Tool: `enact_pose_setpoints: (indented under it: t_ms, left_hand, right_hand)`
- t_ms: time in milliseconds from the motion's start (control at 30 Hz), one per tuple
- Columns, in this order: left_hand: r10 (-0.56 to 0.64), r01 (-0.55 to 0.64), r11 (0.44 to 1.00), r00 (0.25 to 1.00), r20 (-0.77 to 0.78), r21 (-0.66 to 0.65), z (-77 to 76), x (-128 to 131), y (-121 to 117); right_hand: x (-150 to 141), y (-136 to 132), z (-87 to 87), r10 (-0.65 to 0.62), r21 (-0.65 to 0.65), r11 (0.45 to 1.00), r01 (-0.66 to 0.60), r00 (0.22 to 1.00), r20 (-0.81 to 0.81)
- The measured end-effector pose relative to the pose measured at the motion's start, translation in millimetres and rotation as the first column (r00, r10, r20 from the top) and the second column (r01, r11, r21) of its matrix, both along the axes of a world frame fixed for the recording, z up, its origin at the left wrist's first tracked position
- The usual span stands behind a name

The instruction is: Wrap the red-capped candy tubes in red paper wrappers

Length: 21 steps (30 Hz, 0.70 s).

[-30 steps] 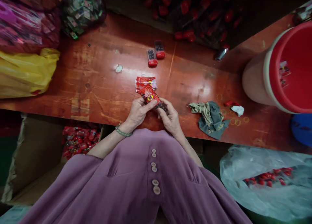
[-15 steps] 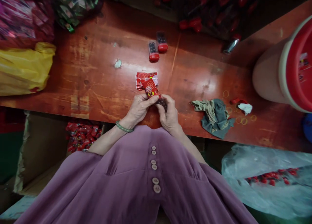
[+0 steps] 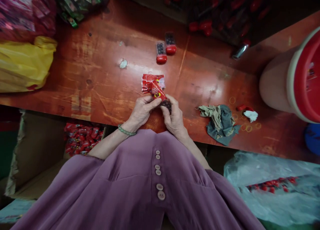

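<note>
Both my hands meet at the near edge of a worn red-brown table. My left hand, with a green bead bracelet on its wrist, pinches a red printed label that wraps a small clear tube of dark beads. My right hand grips the tube's lower end, fingers curled round it. Just beyond the hands lies a small stack of the same red labels. Farther back lie two filled tubes with red caps.
A crumpled grey-green cloth lies right of the hands, among several rubber bands. A big red-lidded tub stands at right. A yellow bag sits at left. A carton of red packets is below left, a plastic bag below right.
The hands keep working the label round the tube with only small finger shifts. The view has drifted slightly, so the table's things sit a little differently in frame.
</note>
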<state>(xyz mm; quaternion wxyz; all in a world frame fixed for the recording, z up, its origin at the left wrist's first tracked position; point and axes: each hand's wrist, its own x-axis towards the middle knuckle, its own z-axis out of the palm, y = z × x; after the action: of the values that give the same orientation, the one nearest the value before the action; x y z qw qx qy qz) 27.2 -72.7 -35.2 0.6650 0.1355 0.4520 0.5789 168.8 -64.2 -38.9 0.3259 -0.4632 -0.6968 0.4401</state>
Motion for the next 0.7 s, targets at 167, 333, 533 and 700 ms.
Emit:
enact_pose_setpoints:
  t_ms: [167, 333, 533, 700]
  left_hand:
    - [0.013, -0.012, 0.999, 1.0, 0.016, -0.036, 1.5, -1.7, -0.1]
    - [0.016, -0.016, 1.0, 0.999, 0.048, 0.006, 4.9, -9.6, -2.6]
    - [-0.162, 0.154, 0.984, 0.982, 0.094, 0.084, 2.2, -11.2, -14.7]
    - [-0.099, 0.093, 0.994, 0.986, 0.135, 0.052, 1.0, -11.5, -20.8]
  right_hand:
    - [-3.5, 0.4, 0.9, 0.035, -0.122, 0.992, -0.039, 0.999, -0.037]
    - [-7.0, -3.0, 0.4, 0.05, -0.244, 0.965, -0.1, 0.978, -0.201]
    - [-8.8, -3.2, 0.4, 0.007, -0.395, 0.905, -0.154, 0.937, -0.35]
    - [-20.9, 0.2, 3.1, -0.011, -0.395, 0.909, -0.132, 0.94, -0.341]
